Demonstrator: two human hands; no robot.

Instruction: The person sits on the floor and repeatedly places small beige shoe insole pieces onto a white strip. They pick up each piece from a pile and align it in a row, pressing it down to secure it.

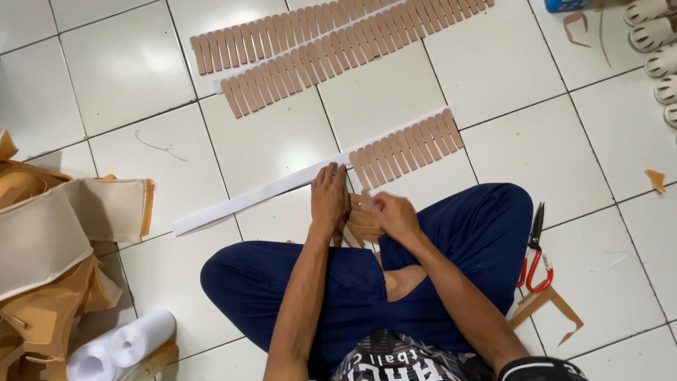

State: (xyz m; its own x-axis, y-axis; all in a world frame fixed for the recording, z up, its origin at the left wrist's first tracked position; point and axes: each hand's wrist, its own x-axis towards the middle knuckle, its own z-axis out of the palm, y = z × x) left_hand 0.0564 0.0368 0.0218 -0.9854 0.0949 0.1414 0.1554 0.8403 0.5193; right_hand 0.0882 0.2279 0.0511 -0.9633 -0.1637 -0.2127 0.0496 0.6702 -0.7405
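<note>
Head view shows the left hand (328,197) pressed flat, fingers open, on the white tape strip (240,200), while the right hand (393,215) pinches one tan leather piece (361,204) from the small stack (360,227) between them. Best placed overlapping evenly against the finished row (405,147) at one o'clock. Red-handled scissors (534,247) lie at three o'clock on the floor (395,85).

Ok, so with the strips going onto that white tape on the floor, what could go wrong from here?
1. The left hand presses the white tape strip flat; if it lifts, the long bare end could shift or curl, skewing the row of tan strips.
2. The right hand pulls from a loose bunch of strips in the lap; two may come at once.
3. The red-handled scissors lie by the knee, easy to bump.
</note>
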